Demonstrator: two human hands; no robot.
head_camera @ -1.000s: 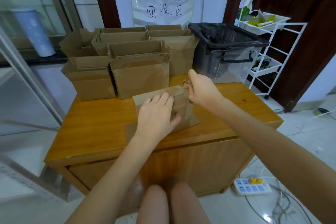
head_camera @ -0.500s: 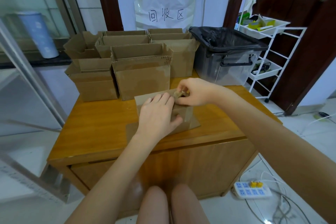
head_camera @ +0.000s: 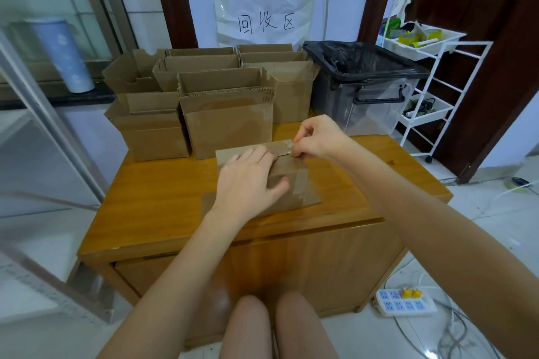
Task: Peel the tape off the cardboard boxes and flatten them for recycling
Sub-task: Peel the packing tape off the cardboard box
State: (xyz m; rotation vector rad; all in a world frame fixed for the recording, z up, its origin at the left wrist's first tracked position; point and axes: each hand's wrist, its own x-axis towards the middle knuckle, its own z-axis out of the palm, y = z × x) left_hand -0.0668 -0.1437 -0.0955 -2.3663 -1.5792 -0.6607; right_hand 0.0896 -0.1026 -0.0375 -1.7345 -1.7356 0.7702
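The left hand point(head_camera: 248, 181) lies flat on the cardboard box point(head_camera: 288, 181) at the front of the wooden table point(head_camera: 163, 198), fingers straight, pressing it down. The right hand point(head_camera: 316, 137) has its fingers curled, pinching the tape point(head_camera: 284, 146) end at the box's top far edge.

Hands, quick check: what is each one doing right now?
Left hand: open, fingers flat, pressing on the cardboard box.
Right hand: pinching the tape end at the box's top edge.
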